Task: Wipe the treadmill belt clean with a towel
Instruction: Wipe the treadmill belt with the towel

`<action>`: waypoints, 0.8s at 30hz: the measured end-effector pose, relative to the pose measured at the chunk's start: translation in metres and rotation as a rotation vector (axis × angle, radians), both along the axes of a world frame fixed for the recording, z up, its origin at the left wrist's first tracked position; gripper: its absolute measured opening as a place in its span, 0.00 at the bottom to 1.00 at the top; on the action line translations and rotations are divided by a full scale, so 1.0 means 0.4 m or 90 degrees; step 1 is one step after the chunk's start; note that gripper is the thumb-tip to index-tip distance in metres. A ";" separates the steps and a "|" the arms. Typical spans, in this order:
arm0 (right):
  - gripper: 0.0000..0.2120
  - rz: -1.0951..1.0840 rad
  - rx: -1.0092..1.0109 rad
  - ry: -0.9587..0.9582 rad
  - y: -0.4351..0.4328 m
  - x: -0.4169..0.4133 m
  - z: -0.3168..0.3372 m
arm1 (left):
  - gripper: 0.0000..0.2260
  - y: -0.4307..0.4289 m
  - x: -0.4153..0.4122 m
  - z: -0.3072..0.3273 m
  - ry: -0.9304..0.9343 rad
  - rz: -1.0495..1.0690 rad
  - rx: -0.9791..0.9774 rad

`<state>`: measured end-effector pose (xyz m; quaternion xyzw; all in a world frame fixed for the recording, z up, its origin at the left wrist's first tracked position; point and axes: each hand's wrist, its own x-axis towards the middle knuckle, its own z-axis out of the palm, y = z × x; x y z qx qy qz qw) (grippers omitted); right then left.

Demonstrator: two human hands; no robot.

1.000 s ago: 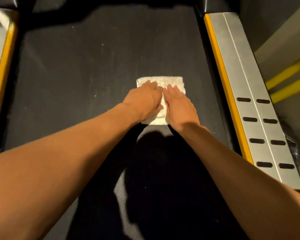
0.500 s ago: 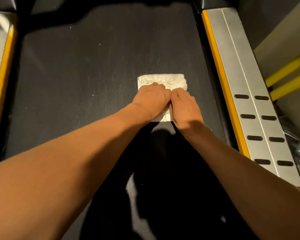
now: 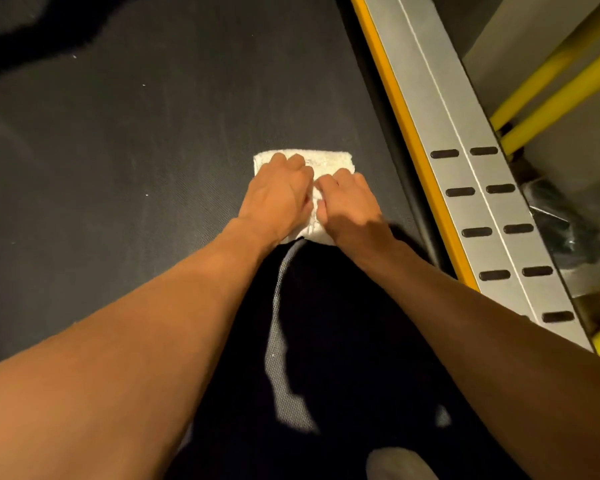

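Both hands press a folded white towel (image 3: 329, 164) flat on the dark treadmill belt (image 3: 118, 150), near the silver side rail (image 3: 465, 168). Left hand (image 3: 278, 195) and right hand (image 3: 350, 202) curl fingers, clenched onto the towel, side by side.

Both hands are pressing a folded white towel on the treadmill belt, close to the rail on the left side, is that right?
Not quite. Both hands, left hand and right hand, do press the folded white towel on the treadmill belt, but the head view shows it nearer the right-side rail.
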<state>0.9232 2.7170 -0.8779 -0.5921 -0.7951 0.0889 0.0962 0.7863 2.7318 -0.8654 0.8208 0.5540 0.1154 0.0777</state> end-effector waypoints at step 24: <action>0.10 -0.119 0.090 0.043 -0.005 0.124 -0.007 | 0.06 0.003 0.143 -0.028 0.005 0.007 0.087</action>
